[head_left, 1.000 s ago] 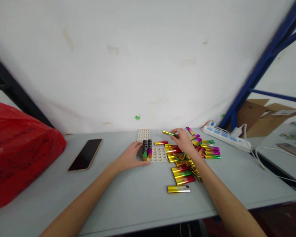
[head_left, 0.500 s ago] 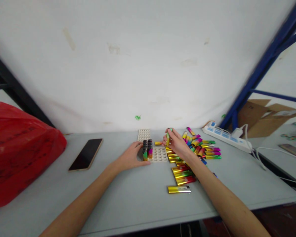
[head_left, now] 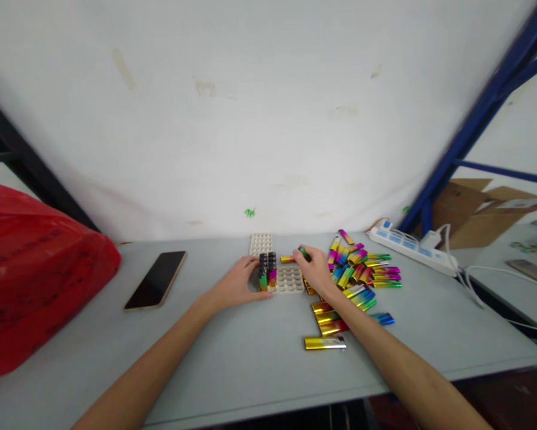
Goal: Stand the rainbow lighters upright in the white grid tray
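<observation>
Several lighters [head_left: 267,270] with black tops stand upright in two rows at the left end of a white tray with round holes [head_left: 290,279]. My left hand [head_left: 238,282] grips that end, its thumb along the front edge and its fingers at the back. Above the tray's right edge, my right hand [head_left: 316,270] is closed round a lighter [head_left: 304,254] with a green top part; its lower part is hidden by the hand. Beside this hand spreads a pile of shiny multicoloured lighters [head_left: 362,266]. A single yellow lighter [head_left: 324,343] lies nearer the table's front.
A second white holed tray [head_left: 261,243] lies behind, towards the wall. On the left are a phone [head_left: 156,280] and a red plastic bag [head_left: 39,275]. A power strip [head_left: 411,248] with white cables lies at the right, near a cardboard box [head_left: 465,212] beyond the blue frame.
My right hand has come down and slightly forward of its raised position, bringing the lighter close to the tray's right side and tilting it. My left hand stays in place.
</observation>
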`<act>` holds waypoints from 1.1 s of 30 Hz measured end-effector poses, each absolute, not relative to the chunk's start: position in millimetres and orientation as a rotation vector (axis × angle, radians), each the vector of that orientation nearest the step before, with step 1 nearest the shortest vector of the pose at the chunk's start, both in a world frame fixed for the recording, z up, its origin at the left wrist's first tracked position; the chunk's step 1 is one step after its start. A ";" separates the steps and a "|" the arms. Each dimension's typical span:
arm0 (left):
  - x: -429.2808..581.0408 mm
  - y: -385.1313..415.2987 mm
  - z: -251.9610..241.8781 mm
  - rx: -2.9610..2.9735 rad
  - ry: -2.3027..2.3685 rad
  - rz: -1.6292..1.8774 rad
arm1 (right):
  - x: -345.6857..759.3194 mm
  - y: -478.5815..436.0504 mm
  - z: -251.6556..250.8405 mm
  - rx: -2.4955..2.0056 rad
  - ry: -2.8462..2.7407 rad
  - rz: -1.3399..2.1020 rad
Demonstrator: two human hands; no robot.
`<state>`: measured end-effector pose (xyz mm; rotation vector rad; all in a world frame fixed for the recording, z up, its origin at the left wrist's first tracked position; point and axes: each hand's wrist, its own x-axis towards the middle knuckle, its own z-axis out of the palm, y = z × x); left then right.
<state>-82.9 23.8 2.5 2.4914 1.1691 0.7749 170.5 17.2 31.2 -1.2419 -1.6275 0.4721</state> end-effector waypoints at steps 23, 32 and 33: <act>-81.7 21.1 4.7 2.469 1.103 0.814 | 162.6 -8.2 45.8 -0.981 -2.385 -0.011; -81.8 23.3 2.5 2.463 1.108 0.817 | 151.8 -2.4 27.8 -1.086 -2.358 -0.033; -81.6 22.9 3.2 2.465 1.107 0.813 | 152.1 -1.4 27.9 -1.098 -2.390 -0.024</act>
